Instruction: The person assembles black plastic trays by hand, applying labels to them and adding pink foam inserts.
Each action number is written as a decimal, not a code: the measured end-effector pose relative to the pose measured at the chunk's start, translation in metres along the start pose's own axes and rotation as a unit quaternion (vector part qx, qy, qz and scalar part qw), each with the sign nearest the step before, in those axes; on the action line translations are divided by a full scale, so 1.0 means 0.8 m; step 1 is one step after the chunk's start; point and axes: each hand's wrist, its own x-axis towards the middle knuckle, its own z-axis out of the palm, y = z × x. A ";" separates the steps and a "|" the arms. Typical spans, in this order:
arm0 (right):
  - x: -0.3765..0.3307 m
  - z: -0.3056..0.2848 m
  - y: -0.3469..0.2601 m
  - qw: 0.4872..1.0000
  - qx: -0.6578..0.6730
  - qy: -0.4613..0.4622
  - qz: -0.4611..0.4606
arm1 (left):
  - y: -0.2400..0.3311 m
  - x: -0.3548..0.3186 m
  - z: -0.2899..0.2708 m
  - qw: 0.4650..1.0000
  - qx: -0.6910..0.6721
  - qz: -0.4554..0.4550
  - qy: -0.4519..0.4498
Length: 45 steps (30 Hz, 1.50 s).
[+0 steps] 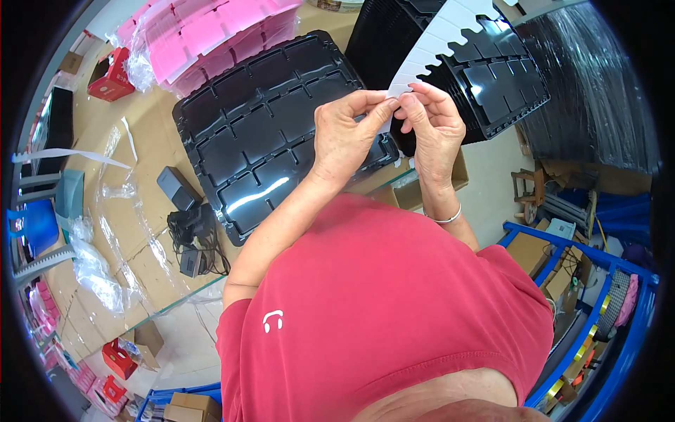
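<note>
A long white strip (425, 58), marked across with lines like a run of labels, comes down from the top edge between the black trays. My left hand (349, 133) pinches its lower end between thumb and fingers. Close against it, my right hand (434, 130) pinches the same end, its thumb near the left one. Whether a single label is coming loose there is too small to tell. Below and left of the hands lies a shiny black plastic tray (260, 119) with moulded slots. A stack of similar black trays (492, 77) stands to the right.
Pink slotted sheets (211, 42) are piled behind the tray. On the cardboard-covered table (151, 232) lie a dark box-shaped device (178, 188), tangled black cables (193, 228), clear plastic wrap (98, 274) and a red box (111, 76). A blue shelf rack (598, 257) stands at the lower right.
</note>
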 end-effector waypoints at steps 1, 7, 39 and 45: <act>0.001 0.001 0.001 1.000 0.005 0.006 0.007 | 0.000 0.000 0.000 1.000 0.024 0.016 0.010; -0.003 -0.003 0.011 0.846 -0.348 0.024 -0.403 | -0.007 -0.004 0.003 0.981 0.127 0.130 0.072; 0.243 0.113 0.206 0.699 -0.520 -0.411 -0.268 | -0.028 -0.010 -0.044 0.983 0.090 0.161 0.023; 0.245 0.098 0.232 0.814 -0.460 -0.326 -0.141 | -0.032 -0.009 -0.035 0.982 0.066 0.178 0.008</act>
